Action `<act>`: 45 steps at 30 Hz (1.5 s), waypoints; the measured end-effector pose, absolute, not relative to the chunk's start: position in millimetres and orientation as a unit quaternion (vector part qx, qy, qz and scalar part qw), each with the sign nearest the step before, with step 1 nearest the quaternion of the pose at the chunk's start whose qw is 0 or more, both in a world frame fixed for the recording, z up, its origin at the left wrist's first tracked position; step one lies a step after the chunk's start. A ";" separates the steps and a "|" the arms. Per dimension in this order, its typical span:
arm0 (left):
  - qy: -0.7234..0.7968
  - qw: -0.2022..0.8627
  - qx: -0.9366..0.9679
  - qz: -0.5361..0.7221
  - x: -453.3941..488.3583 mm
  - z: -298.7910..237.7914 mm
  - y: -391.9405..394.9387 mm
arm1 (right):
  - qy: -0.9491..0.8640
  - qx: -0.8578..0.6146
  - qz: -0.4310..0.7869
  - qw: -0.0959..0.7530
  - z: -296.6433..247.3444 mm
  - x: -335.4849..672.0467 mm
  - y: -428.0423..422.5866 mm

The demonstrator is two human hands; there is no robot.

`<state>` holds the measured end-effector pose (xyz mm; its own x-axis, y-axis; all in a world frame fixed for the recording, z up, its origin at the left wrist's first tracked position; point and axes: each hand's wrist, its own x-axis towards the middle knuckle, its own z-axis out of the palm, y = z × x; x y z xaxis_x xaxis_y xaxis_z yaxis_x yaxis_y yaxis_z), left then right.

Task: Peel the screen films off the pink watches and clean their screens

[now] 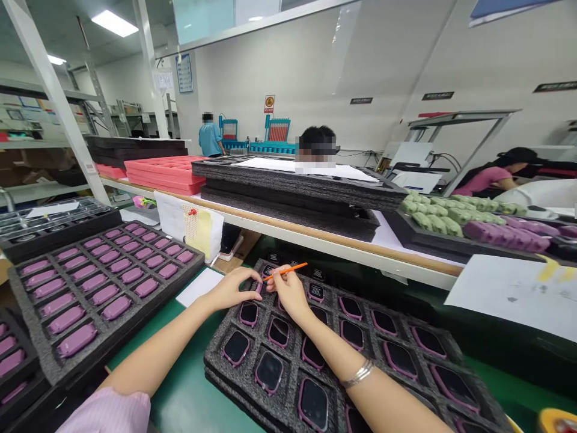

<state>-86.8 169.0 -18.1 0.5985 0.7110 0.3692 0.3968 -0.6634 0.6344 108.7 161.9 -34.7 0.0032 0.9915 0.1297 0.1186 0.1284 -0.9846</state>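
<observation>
A black foam tray [234,367] lies before me with several purple-rimmed watch bodies [279,331] in its pockets, screens up. My right hand [288,293] is closed on an orange pencil-like stick [285,271], whose tip points to the upper right. My left hand [233,288] rests at the tray's far left corner, fingers curled over a watch body beside the right hand. What its fingertips pinch is hidden.
A second foam tray [40,355] at left holds several purple cases, backs up. A raised shelf [342,246] carries stacked black foam [297,192], red trays [164,172], and green and purple cases [455,213]. Paper sheets [509,291] lie at right. Other people work beyond.
</observation>
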 end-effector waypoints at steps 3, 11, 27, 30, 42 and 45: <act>0.349 0.270 0.837 0.324 -87.1 -22.2 168.8 | -0.563 -0.493 0.434 0.502 -38.1 108.9 157.6; 0.365 0.286 0.830 0.311 -85.1 -24.4 169.0 | -0.588 -0.477 0.416 0.504 -34.0 110.5 150.9; 0.467 0.126 0.864 0.142 -29.3 24.6 186.8 | -0.501 -0.503 0.344 0.615 -21.7 142.1 172.8; 0.531 0.094 0.834 0.112 -6.7 20.0 191.8 | -0.477 -0.518 0.352 0.616 -25.8 157.2 182.1; 0.573 0.106 0.797 0.159 -3.8 4.3 196.7 | -0.447 -0.512 0.441 0.586 -40.7 144.4 179.2; 0.554 0.135 0.798 0.193 -10.3 -2.5 199.8 | -0.453 -0.512 0.444 0.579 -40.5 142.2 176.0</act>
<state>-10.3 199.8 -2.5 0.3105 0.9372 0.1586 0.8325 -0.3487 0.4306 142.2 176.0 -40.5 0.1944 0.9784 0.0710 -0.0504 0.0822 -0.9953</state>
